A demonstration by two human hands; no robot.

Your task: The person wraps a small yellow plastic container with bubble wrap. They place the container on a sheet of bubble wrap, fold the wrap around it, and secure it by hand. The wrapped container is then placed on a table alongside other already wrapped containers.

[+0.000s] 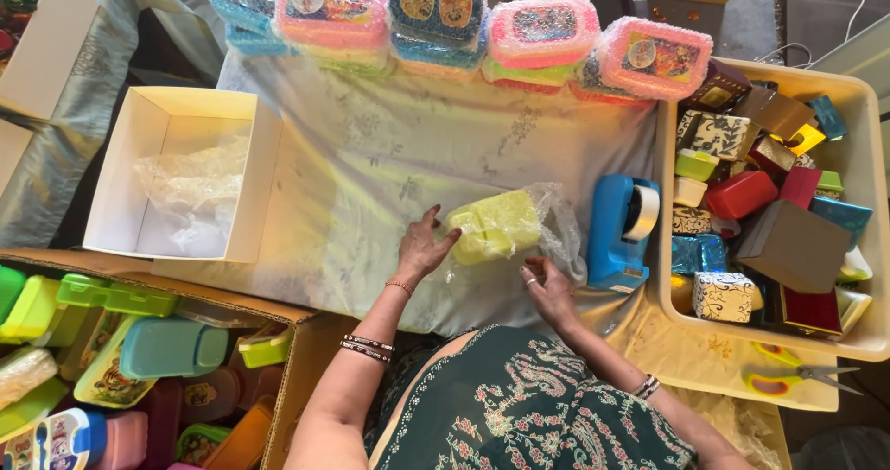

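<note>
Right, nearest the camera, the right hand (549,289) rests flat on the cloth-covered desk (371,155), fingers loosely spread, pinning the clear plastic wrap (556,234) at its lower edge and closed around nothing. Just at ten o'clock from it, the left hand (422,246) lies with open fingers, fingertips touching the near end of the yellow box (493,226), pressing rather than clasping. That yellow box sits at the middle of the desk, half inside the clear wrap, tilted slightly. At three o'clock from the box stands a blue tape dispenser (619,229), just beside the wrap. Down at four o'clock, orange-handled scissors (788,377) lie on the cloth. Over at three o'clock, a cream tray (858,95) holds assorted small boxes, red, blue and patterned. At nine o'clock, an open white carton (176,108) holds crumpled plastic, and at seven o'clock a cardboard box (287,326) is packed with coloured lunch boxes. Far off at twelve o'clock, a row of bubble-wrapped lunch boxes (542,30) lines the back edge.
</note>
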